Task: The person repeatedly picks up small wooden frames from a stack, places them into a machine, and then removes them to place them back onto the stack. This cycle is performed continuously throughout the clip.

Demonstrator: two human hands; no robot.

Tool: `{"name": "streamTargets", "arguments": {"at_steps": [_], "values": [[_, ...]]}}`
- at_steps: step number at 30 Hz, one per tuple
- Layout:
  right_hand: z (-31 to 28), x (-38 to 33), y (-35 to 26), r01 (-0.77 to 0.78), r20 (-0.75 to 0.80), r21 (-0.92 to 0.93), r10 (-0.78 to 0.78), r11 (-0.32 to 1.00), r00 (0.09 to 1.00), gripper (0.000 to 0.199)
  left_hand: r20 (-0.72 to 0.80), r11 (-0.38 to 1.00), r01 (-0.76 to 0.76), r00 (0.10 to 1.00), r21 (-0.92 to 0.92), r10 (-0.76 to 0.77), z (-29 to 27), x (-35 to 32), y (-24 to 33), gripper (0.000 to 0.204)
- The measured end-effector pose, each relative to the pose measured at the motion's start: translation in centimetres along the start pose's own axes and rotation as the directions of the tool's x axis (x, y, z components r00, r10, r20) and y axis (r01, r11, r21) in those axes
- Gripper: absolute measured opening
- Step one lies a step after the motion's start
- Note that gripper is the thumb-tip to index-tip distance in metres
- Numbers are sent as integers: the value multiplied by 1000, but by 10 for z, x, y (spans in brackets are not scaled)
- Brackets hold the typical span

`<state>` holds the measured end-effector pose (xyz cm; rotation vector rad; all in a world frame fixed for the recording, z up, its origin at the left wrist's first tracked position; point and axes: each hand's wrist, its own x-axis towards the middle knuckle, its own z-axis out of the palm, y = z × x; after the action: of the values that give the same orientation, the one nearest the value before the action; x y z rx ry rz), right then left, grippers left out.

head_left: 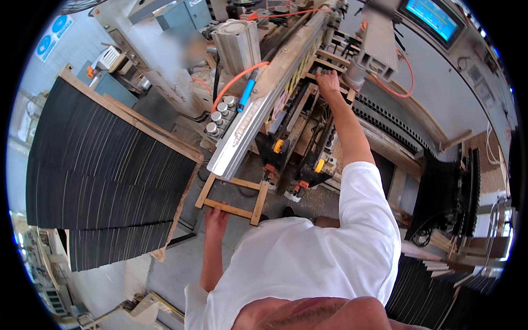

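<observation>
My left hand point(216, 219) is closed on the near rail of a light wooden frame point(234, 211), low in front of my body. The frame is made of narrow slats joined at the corners, and its far side passes under the end of the machine's metal beam point(231, 146). My right arm is stretched far forward over the machine. There my right hand point(328, 81) has its fingers curled down at wooden slats point(333, 58) lying between the machine's rails; what the fingers hold is too small to make out.
A large stack of thin black-faced panels point(110, 165) stands at the left. Orange air hoses point(234, 80) and silver knobs point(217, 122) sit by the beam. Yellow knobs point(279, 146) line the machine's near end. A lit screen point(432, 21) hangs at the far right.
</observation>
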<state>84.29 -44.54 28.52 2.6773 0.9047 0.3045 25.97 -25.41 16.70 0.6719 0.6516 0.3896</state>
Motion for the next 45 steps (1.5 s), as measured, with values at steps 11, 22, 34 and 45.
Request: {"name": "streamTargets", "arguments": {"at_steps": [11, 22, 34, 45], "values": [[59, 63, 48, 54, -171, 154, -27, 987, 985, 23, -344, 994, 30, 939, 104, 7, -10, -4, -54, 29], [31, 75, 58, 72, 115, 202, -97, 977, 989, 29, -330, 986, 86, 943, 143, -34, 29, 22, -81, 25], [11, 66, 57, 136, 94, 205, -158, 969, 983, 22, -437, 976, 103, 899, 189, -10, 12, 17, -105, 27], [66, 100, 68, 222, 0, 170, -226, 960, 974, 19, -505, 938, 56, 853, 342, 133, 19, 3, -87, 30]]}}
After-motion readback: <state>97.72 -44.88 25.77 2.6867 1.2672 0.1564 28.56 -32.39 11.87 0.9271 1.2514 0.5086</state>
